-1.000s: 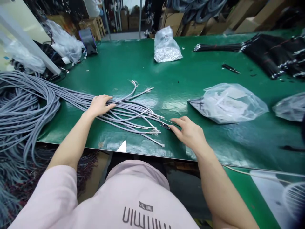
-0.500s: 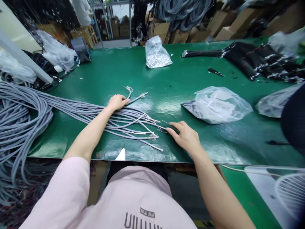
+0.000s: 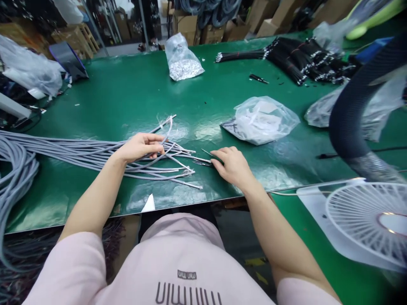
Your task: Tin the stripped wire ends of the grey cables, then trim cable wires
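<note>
**Pinching one grey cable, with sharp prongs near the loose ends**

Holding a grey cable [image 3: 169,130] in the left hand [image 3: 140,146], thumb and forefinger brought together around it, with its frayed end lifted toward the far side of the desk [image 3: 121,101]. Bent over in the right hand [image 3: 233,165], fingers nearly closed on a slim two-pronged metal tool [image 3: 201,163], perhaps snips or tweezers; impossible to tell which with the handle hidden. Pointing leftward, prongs spread apart, with a pale cable end lying close by; too small to tell whether touching.

Running in from the left across the desk, under the left hand and out toward the right one: a bundle of grey cables [image 3: 79,146], fanned into frayed white ends [image 3: 187,171] between the two hands. Looped at the far left and drooping past the near edge of the desk: a coil of the same cable [image 3: 19,169].

Likely to go wrong: nicking a neighbouring cable, or a fingertip, because of bare prongs set so near crowded ends. Could also snag stray fibres on another end and drag several cables along with the pinched one. Might slip backward out of a light pinch, too, if pulled by the weight of the overhanging coil. Best guarded against by separating the ends well before bringing any prong near.
</note>
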The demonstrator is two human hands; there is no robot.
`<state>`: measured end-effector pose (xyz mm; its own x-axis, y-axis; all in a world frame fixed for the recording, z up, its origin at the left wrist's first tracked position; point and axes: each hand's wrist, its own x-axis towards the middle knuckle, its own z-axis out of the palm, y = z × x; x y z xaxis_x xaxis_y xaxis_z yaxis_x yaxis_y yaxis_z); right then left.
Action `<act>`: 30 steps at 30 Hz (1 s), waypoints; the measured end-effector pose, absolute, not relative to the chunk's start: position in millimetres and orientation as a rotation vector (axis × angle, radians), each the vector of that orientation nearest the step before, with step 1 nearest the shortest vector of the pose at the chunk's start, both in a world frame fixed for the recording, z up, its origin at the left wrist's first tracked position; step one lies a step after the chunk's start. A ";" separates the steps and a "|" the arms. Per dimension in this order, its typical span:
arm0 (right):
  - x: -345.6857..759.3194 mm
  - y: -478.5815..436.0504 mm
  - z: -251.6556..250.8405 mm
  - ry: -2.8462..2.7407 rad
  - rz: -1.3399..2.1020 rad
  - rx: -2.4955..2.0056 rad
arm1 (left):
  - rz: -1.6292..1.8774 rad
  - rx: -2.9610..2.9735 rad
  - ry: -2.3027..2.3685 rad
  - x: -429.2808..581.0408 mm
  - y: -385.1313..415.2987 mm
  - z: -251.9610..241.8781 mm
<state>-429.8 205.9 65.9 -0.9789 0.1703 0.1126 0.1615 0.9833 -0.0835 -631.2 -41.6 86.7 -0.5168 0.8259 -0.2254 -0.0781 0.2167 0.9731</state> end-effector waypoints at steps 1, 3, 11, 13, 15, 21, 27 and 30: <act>-429.3 200.3 67.7 -3.045 0.135 -0.204 | 1.405 0.694 1.646 -624.4 -41.5 86.3; -429.3 190.2 68.5 -3.107 0.123 -0.191 | 1.391 0.671 1.586 -612.2 -39.5 84.4; -411.5 188.6 62.2 -3.105 0.444 -0.376 | 1.532 0.540 1.540 -582.6 -39.6 72.1; -397.6 194.8 66.0 -3.028 0.541 -0.444 | 1.544 0.528 1.546 -580.9 -41.4 67.3; -383.7 199.8 72.7 -2.891 0.663 -0.518 | 1.517 0.535 1.566 -580.0 -42.3 63.8; -383.8 176.2 91.7 -2.368 1.440 -0.667 | 1.406 0.573 1.577 -573.2 -42.3 62.1; -444.4 114.0 83.9 -2.295 1.766 -0.574 | 1.461 0.560 1.496 -566.9 -44.9 64.7; -461.5 98.6 76.5 -2.230 1.841 -0.477 | 1.524 0.541 1.484 -568.5 -46.4 66.4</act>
<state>-461.5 98.6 76.5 -0.9256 0.3759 -0.0432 0.1136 0.1673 -0.9793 -568.5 -46.4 66.4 -0.4880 0.8275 -0.2777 -0.2992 0.1403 0.9438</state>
